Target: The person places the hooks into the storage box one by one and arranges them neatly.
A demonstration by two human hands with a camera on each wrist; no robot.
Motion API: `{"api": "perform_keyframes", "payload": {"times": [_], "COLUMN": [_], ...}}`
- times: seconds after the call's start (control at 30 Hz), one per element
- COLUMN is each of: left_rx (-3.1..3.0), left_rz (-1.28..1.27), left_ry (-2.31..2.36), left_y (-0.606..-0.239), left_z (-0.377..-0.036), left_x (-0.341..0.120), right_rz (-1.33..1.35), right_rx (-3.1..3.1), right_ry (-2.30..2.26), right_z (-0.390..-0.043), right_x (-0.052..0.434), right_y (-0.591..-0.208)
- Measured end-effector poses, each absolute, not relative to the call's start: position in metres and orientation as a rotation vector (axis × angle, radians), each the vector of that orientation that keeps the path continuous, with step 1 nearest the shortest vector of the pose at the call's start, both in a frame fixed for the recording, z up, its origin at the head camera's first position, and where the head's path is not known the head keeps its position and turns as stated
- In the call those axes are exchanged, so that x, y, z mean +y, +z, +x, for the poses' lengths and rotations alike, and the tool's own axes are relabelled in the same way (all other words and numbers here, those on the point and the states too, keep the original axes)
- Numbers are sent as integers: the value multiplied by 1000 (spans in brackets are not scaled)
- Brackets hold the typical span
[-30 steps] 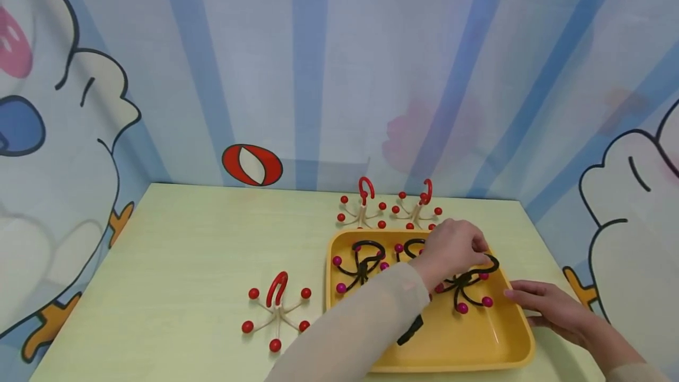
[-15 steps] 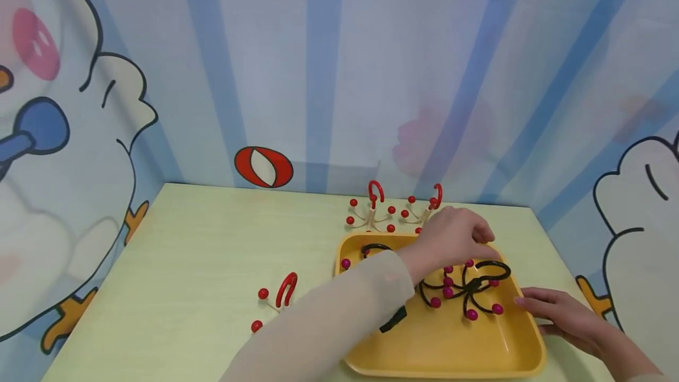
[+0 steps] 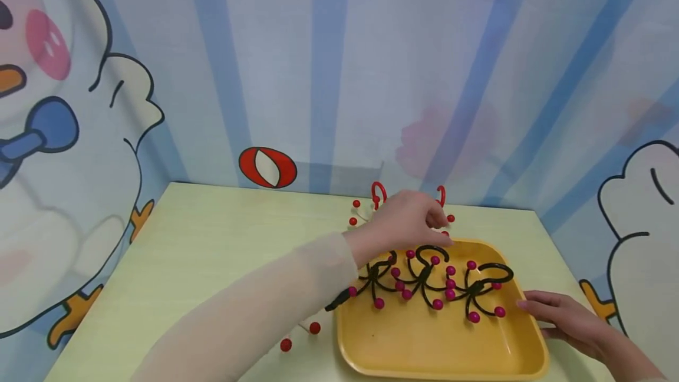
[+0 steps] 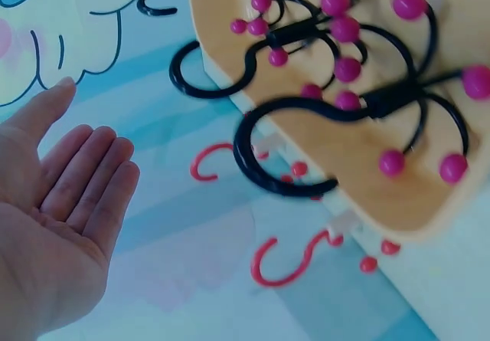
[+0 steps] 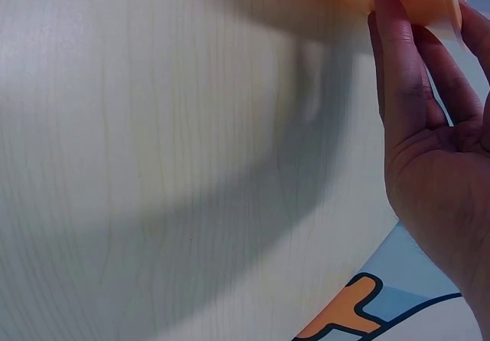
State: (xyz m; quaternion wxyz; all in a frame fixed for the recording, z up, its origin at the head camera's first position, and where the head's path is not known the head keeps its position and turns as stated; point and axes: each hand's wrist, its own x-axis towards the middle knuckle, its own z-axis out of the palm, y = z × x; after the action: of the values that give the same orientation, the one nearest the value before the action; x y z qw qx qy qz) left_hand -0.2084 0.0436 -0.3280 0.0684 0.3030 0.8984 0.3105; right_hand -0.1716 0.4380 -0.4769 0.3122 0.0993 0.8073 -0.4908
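Observation:
My left hand (image 3: 408, 220) hangs empty over the far edge of the yellow tray (image 3: 440, 346), fingers loosely bent in the head view. In the left wrist view its palm (image 4: 61, 249) shows, holding nothing. Along the tray's far half lie three black hook-handled massagers with pink ball tips: a left one (image 3: 374, 273), a middle one (image 3: 424, 276) and a right one (image 3: 475, 289). At the tray's right side, my right hand (image 3: 564, 317) grips the wall, thumb at the rim and fingers against the underside (image 5: 417, 0).
Behind the tray stand two red-hooked massagers, a left one (image 3: 378, 193) and a right one (image 3: 441, 193), partly covered by my left hand. Another, its red balls (image 3: 315, 328) showing, is mostly hidden under my left sleeve (image 3: 254, 311). A printed cloth (image 3: 361, 75) hangs behind the table.
My left hand has let go of the right black massager's hook and moved up and left. That massager now lies in the tray. The right hand stays at the tray's side; the head view has shifted slightly.

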Motion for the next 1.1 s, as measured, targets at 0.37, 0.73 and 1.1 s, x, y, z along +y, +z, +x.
{"api": "perform_keyframes", "payload": {"times": [0.37,0.73,1.1], "left_rx": [2763,2810,2846], "left_rz": [846,798,654], "left_ry": [825,727,698], "left_y": [-324,-330,-339], "left_z": [-201,-189,-168], "left_x": [-5,-61,-109], "right_rz": [255,264,287], "right_rx": [2129,2133,2147], "right_ry": [-1285,-1294,-1275], "right_z": [-169,-171,-169], "right_x": [438,438,433], "right_y": [-476,-477,-475]}}
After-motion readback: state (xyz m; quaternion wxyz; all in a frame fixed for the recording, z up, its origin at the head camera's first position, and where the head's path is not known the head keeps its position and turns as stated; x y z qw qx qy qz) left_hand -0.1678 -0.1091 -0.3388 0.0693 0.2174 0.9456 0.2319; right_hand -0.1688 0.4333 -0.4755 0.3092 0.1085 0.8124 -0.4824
